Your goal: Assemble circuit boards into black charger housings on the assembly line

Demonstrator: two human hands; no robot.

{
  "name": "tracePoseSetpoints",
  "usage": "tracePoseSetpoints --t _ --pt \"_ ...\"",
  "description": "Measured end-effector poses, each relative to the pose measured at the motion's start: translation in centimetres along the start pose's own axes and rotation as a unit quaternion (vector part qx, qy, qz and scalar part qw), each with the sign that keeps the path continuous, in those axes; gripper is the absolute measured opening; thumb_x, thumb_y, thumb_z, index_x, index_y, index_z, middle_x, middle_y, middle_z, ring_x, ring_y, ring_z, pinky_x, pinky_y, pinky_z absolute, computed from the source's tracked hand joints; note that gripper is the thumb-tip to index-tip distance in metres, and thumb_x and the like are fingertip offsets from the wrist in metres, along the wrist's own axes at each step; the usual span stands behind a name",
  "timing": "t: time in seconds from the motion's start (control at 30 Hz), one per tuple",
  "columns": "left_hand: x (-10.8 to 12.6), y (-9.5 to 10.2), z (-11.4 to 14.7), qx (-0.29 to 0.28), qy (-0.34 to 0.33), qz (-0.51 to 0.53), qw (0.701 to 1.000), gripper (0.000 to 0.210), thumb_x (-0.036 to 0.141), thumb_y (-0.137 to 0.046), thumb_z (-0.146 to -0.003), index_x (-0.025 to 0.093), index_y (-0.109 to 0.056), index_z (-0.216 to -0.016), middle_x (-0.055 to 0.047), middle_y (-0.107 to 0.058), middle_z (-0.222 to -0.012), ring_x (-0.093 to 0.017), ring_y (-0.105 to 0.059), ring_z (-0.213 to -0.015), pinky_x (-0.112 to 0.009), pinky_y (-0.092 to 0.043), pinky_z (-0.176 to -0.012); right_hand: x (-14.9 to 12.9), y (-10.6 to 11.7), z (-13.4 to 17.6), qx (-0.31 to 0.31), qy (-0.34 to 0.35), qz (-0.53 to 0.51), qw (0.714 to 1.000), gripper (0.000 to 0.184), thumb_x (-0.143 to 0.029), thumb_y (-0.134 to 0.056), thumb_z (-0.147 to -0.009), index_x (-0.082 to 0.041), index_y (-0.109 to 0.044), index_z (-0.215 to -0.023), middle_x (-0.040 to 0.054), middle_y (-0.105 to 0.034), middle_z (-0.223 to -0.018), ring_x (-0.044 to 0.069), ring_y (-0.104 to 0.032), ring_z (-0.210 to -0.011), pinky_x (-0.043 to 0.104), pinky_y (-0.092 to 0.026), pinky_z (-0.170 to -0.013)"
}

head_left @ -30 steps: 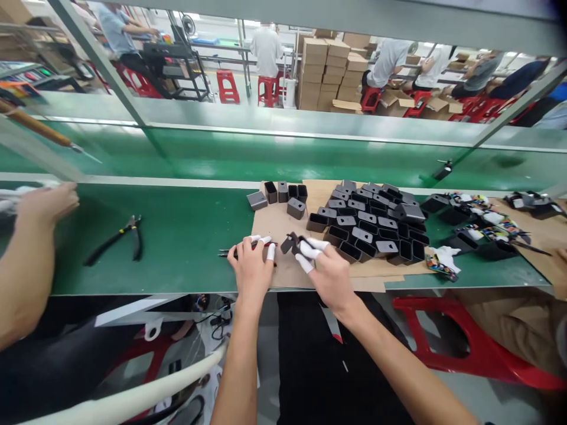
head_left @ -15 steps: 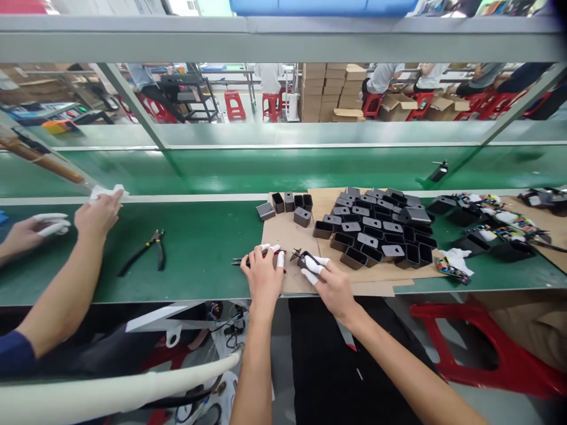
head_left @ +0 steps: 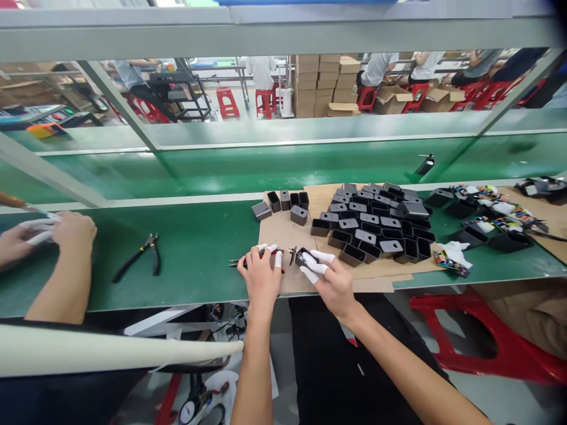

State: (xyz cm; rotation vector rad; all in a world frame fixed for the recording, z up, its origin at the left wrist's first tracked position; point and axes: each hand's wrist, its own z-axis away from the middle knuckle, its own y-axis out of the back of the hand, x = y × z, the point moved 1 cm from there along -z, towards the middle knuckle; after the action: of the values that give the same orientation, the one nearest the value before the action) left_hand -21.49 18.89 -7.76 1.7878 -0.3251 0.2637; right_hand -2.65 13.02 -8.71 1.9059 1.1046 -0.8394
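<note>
My left hand point(head_left: 261, 274), white covers on its fingertips, is curled down over a thin red-handled tool point(head_left: 233, 262) at the edge of the cardboard. The tool's narrow dark ends point left; the palm hides its middle. My right hand point(head_left: 334, 280), also with white fingertip covers, grips a small black housing point(head_left: 303, 258). Thin dark pieces stick out of the housing's left end towards my left hand, with a small gap between. Behind my right hand, many black housings point(head_left: 367, 236) stand packed on the cardboard point(head_left: 287, 236), several with their open ends up.
Diagonal cutters point(head_left: 142, 257) lie on the green bench point(head_left: 199, 236) to the left. A co-worker's hands point(head_left: 73, 236) work at the far left. Circuit boards with wires point(head_left: 500, 206) and a white cloth point(head_left: 456, 254) lie right. A red stool point(head_left: 487, 348) stands below.
The co-worker's hands have come together at the far left, lower than before. My hands stay almost in place on the tool and the black housing. The view has shifted slightly.
</note>
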Motion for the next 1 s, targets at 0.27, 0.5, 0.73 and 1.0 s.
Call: tracePoseSetpoints --t 0.27,0.5,0.73,1.0 --pt "0.2 -0.1 0.0 0.002 0.009 -0.001 1.0 0.031 0.04 -0.052 -0.108 0.028 -0.074 -0.125 -0.014 -0.063 -0.138 -0.033 -0.055 -0.133 -0.059 -0.027 -0.122 0.7 -0.7 1.0 0.003 -0.122 -0.086 0.989 0.012 -0.037 -0.088 -0.087 -0.029 -0.086 -0.096 0.0116 -0.078 -0.12 0.031 -0.077 -0.121 0.05 -0.06 -0.112" --pt "0.5 0.1 0.0 0.001 0.007 -0.014 1.0 0.031 0.037 -0.051 -0.107 0.028 -0.074 -0.127 -0.014 -0.064 -0.137 -0.032 -0.057 -0.13 -0.058 -0.028 -0.12 -1.4 0.4 -0.9 0.085 -0.207 -0.211 0.952 0.028 -0.048 -0.085 -0.089 -0.025 -0.076 -0.1 0.0083 -0.078 -0.114 0.025 -0.078 -0.108 0.048 -0.067 -0.099" --pt "0.5 0.1 -0.1 0.003 0.003 -0.015 1.0 0.034 0.034 -0.05 -0.106 0.026 -0.074 -0.129 -0.015 -0.063 -0.136 -0.032 -0.056 -0.128 -0.057 -0.029 -0.118 -7.4 6.2 -2.7 0.072 -0.391 -0.554 0.731 0.029 -0.039 -0.08 -0.097 -0.02 -0.076 -0.118 0.0064 -0.082 -0.122 0.015 -0.081 -0.102 0.026 -0.067 -0.1" --pt "0.6 -0.3 -0.6 0.004 0.012 -0.02 1.0 0.036 0.037 -0.049 -0.106 0.027 -0.074 -0.129 -0.015 -0.063 -0.138 -0.032 -0.055 -0.129 -0.055 -0.028 -0.118 -9.5 9.9 -3.3 0.083 -0.445 -0.642 0.619 0.023 -0.031 -0.069 -0.106 -0.015 -0.079 -0.118 0.0072 -0.084 -0.116 0.012 -0.083 -0.1 0.019 -0.066 -0.099"
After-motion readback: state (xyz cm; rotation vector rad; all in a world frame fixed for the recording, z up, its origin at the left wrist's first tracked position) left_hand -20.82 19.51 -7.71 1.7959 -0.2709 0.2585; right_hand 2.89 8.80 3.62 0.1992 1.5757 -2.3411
